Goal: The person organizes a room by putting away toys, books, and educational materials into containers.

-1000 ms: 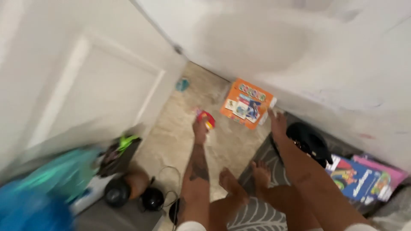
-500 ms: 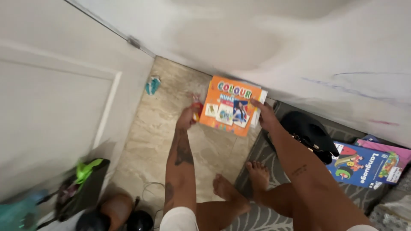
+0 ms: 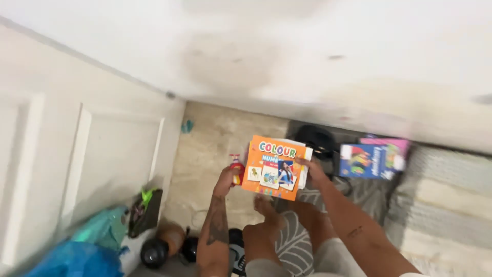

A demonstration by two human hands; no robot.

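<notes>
The right hand [image 3: 312, 172] pinches the orange picture book with its stack of white pages [image 3: 274, 166] by the right edge, holding it lifted above the beige tiled floor [image 3: 215, 149], while the left hand [image 3: 225, 180] is closed around a small red and yellow toy [image 3: 237, 172] just beside the book's left edge. The pick-up looks under way; both items need a steady carry, mind the loose pages slipping.

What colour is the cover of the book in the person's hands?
Orange; the book cover shows best in the head view, with small pictures on it.
</notes>
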